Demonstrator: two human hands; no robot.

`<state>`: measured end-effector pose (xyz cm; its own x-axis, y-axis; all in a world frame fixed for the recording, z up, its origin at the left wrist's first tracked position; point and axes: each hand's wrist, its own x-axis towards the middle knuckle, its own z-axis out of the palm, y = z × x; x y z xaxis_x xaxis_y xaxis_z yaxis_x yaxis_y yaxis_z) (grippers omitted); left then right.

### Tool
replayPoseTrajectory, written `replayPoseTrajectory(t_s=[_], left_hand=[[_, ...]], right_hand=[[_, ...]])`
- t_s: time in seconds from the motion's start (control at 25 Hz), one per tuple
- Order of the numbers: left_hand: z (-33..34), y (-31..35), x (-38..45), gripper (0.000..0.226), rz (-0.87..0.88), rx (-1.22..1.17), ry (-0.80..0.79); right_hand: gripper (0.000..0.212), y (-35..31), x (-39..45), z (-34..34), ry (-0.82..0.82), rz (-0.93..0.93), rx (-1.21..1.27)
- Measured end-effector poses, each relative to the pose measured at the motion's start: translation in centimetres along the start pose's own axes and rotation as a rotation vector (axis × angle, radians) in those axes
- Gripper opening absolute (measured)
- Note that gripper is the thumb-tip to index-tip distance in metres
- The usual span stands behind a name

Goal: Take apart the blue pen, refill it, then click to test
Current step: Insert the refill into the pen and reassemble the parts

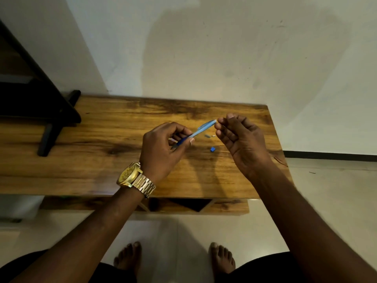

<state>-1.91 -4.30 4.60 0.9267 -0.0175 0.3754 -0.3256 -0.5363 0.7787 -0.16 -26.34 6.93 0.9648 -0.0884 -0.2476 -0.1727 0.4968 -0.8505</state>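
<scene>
Head view. Blue pen [196, 132] held in the air above the wooden table [102, 127], slanted from near-left up to far-right. Left hand [163, 148] clamped on the darker lower end, thumb and fingers curled round the barrel. Right hand [238, 135] at the far-right tip of the pen, fingertips [221, 121] bunched together against or just beside that end; cannot tell whether pinching the tip, a small part, or nothing. Palm turned up and toward the camera.

On the table below and between the hands: a small blue piece [213, 149], and farther off two tiny pieces, one grey [207, 136] and one pale [213, 136], lying just beside each other. Identity of each too small to read; probably pen parts already removed. Gold wristwatch [130, 175] on the left wrist. Dark stand [47, 111] at the far-left of the table.

Judged step: pen partly apart, work going on at the upper end.

Notes for doing it well:
- Keep left grip firm near the lower end, barrel steady, no twisting from both sides at once.
- Pull or push straight along the barrel's axis; sideways force risks bending a thin refill.
- Work over the table, low, so that a dropped spring or tip stays near the other loose pieces.
- Keep loose pieces grouped, away from the near edge.
</scene>
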Motion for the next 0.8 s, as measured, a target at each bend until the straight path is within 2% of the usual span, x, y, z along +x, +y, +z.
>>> replayPoseTrajectory(t_s=[0.32,0.8], left_hand=[[0.6,-0.04,0.43,0.016,-0.006,0.023,-0.003],[0.14,0.14,0.4,0.016,0.01,0.055,0.003]], right_hand=[[0.005,0.06,0.43,-0.28,-0.067,-0.059,-0.013],[0.004,0.09,0.4,-0.16,-0.059,-0.085,-0.063]])
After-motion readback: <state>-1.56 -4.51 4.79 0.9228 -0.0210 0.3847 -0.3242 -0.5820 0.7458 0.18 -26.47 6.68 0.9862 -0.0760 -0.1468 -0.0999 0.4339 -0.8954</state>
